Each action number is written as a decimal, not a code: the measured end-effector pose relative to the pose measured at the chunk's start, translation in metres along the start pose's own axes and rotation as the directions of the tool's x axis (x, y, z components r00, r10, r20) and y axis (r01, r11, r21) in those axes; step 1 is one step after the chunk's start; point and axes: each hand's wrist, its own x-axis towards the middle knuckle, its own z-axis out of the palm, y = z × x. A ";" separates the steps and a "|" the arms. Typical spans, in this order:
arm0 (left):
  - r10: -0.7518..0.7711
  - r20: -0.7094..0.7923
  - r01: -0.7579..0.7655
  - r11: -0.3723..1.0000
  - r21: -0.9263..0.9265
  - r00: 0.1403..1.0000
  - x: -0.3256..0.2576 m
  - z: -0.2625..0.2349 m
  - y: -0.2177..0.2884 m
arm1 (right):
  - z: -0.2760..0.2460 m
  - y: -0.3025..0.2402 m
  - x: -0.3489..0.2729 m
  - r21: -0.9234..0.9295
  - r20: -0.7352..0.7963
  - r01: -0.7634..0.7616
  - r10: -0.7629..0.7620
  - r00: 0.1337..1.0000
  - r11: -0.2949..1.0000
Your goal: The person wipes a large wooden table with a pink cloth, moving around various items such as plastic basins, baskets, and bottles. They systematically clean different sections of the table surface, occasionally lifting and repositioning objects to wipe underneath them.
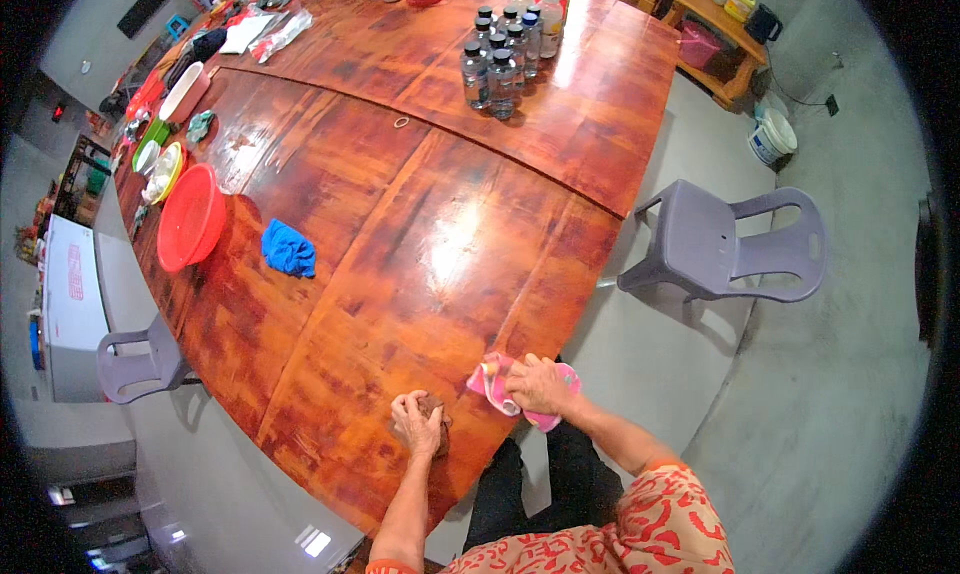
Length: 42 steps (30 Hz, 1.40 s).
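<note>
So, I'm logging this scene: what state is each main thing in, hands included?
Left hand, curled over a brown item, which is mostly hidden
Right hand, on a pink cloth
Pink cloth, bunched
Blue cloth, crumpled
Clear bottles, upright, capped; fill unclear
Red basin, nothing visible inside
Gray chairs, upright, unoccupied
Wooden table, glossy, cluttered at far left

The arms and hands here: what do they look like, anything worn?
Both the left hand and right hand are bare, with no gloves, and no cables show. The forearms are uncovered; the right sleeve is beige with red squiggly shapes and an orange edge.
</note>
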 end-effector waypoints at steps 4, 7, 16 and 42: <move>0.059 0.010 -0.059 0.998 0.020 0.998 0.001 0.007 0.013 | -0.074 0.047 0.018 0.454 -0.050 -0.051 0.083 0.995 0.890; 0.177 -0.024 -0.177 0.984 0.022 0.984 0.010 0.016 0.049 | -0.109 0.096 0.057 0.362 -0.313 -0.109 0.231 0.921 0.926; 0.096 0.011 -0.097 0.995 0.024 0.995 0.047 0.061 0.130 | -0.087 0.095 0.120 -0.164 -0.825 -0.226 -0.008 0.565 0.960; -0.139 0.173 0.114 0.982 0.149 0.975 0.077 0.075 0.164 | -0.109 0.153 0.103 -0.421 -0.660 -0.090 -0.237 0.713 0.903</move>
